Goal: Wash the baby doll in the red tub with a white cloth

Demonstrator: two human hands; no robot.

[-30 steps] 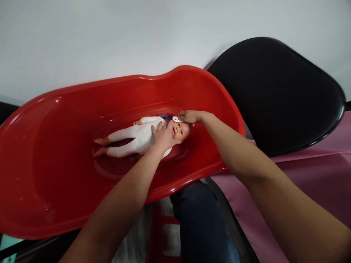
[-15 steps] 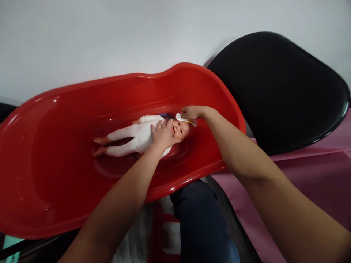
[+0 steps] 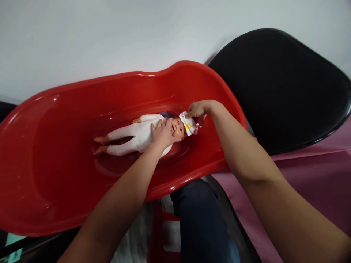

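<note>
A baby doll [image 3: 142,138] with a white-clothed body lies face up in a red baby bathtub [image 3: 76,87], its head to the right and bare feet to the left. My left hand [image 3: 161,136] holds the doll at the upper chest and neck, fingers spread over the chest and thumb beside the jaw. Across the doll's forehead and crown lies a small white cloth [image 3: 189,124] with yellow and pink marks. My right hand [image 3: 196,109] pinches that cloth at its upper edge. Some dark fabric [image 3: 166,114] shows behind the doll's shoulder.
A black rounded seat or panel [image 3: 279,91] stands right of the tub, above pink fabric [image 3: 309,179]. Behind the tub rises a pale wall [image 3: 109,33]. My leg in dark trousers [image 3: 203,219] is below the tub's near rim, beside a red frame [image 3: 164,233].
My right hand has moved slightly right and up. The cloth, bunched under the hand before, now spreads over the doll's forehead and crown. My left hand stays on the doll.
</note>
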